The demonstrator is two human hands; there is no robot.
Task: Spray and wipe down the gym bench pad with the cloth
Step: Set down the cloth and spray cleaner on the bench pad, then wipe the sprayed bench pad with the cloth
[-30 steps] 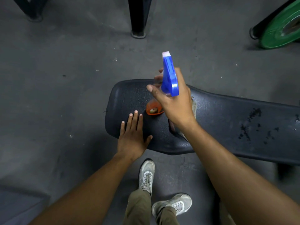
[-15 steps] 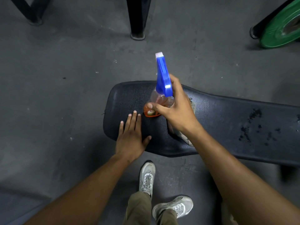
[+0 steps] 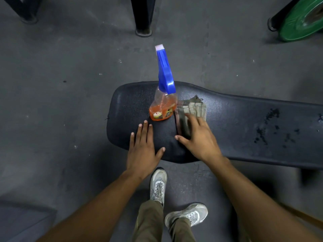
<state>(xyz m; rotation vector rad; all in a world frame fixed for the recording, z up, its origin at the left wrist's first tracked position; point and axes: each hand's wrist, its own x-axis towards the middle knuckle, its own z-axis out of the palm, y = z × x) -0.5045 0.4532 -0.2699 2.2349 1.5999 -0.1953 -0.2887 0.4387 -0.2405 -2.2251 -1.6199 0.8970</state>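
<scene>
Grey concrete floor (image 3: pixel 61 102) lies under a black gym bench pad (image 3: pixel 236 123), with a green weight plate (image 3: pixel 304 20) at the far right corner of the head view. Standing upright near the pad's left end, a spray bottle (image 3: pixel 163 103) of orange liquid is touched by neither hand. Just beside it lies a folded cloth (image 3: pixel 192 110). Flat on the pad's near edge, the left hand (image 3: pixel 143 151) has its fingers straight. Spread fingers of the right hand (image 3: pixel 199 137) press the cloth's near part. Judging by the wet-looking specks on the right part, spraying seems done; wiping comes next, calling for a firm sweep rightward.
</scene>
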